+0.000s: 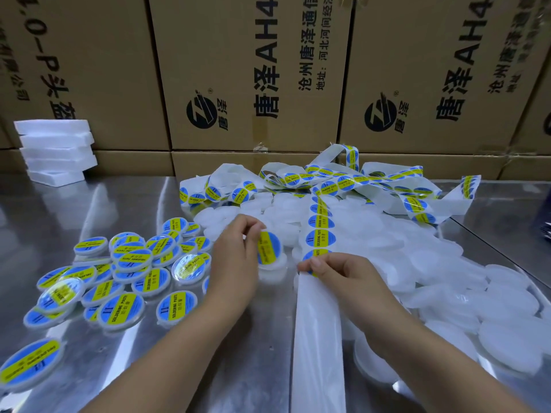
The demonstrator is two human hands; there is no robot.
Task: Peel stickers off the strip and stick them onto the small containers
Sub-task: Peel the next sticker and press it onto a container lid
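In the head view, your left hand (pixel 235 257) has its fingers (pixel 250 226) curled over the far edge of a small container (pixel 272 268), gripping it tilted so its face turns toward your right hand. A blue and yellow sticker (pixel 269 250) already lies on that face. Whether it is pressed flat all round, you cannot tell from here.

Your right hand (pixel 340 274) pinches the strip (pixel 320 225) between thumb and fingertips (pixel 310 266), at the point where the stickers stop. The strip's long axis runs straight away from those fingertips to a tangle by the boxes. Nearer you than the pinch, it is only bare backing (pixel 316 338).

The next sticker (pixel 317 240) sits just beyond your right fingertips, and the container is just to their left. So the right hand is the nearer one for the next peel.

Labelled containers (pixel 131 260) lie heaped on the table (pixel 253 353) to the left of your left fingers. Plain white containers (pixel 441 263) are heaped right of and beyond your right fingers.

The stickers read "SOLDERING PASTE" with a "II" mark. The cardboard boxes (pixel 238 84) behind read "唐泽 AH4", "沧州唐泽通信" and "地址:河北河间". White foam slabs (pixel 56 150) are stacked far to the left.
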